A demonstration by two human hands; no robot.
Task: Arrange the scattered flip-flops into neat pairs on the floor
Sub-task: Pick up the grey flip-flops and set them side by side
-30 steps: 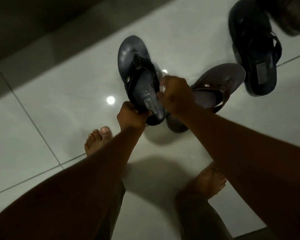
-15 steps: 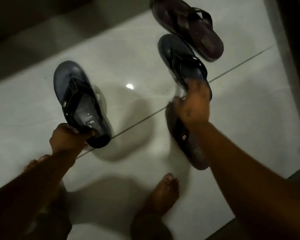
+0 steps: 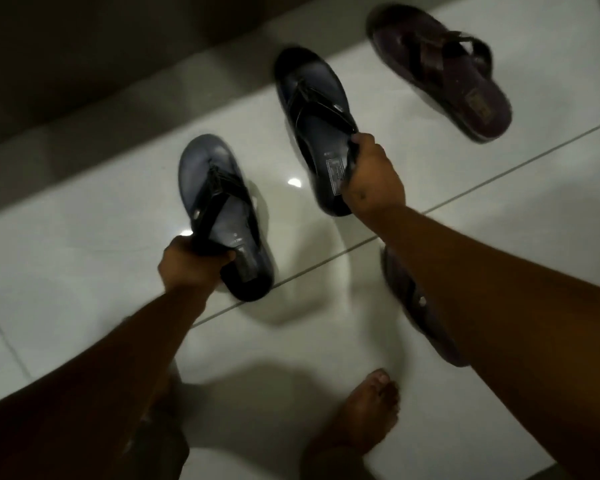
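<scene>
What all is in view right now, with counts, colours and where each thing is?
Blue flip-flops: 2, dark blue with black straps; left one gripped at the heel end, right one gripped at the heel end, further back.
Brown sandals: 2, dark brown; one on the floor at top right, one lower right, partly hidden under the right forearm.
Floor: 1, glossy white tiles with grout lines.
Ledge: 1, grey, along the top left; details too dark.
Hands: 2; left hand shut on the left flip-flop, right hand shut on the right one.
Foot: 1 clearly seen, bare, bottom centre.
</scene>
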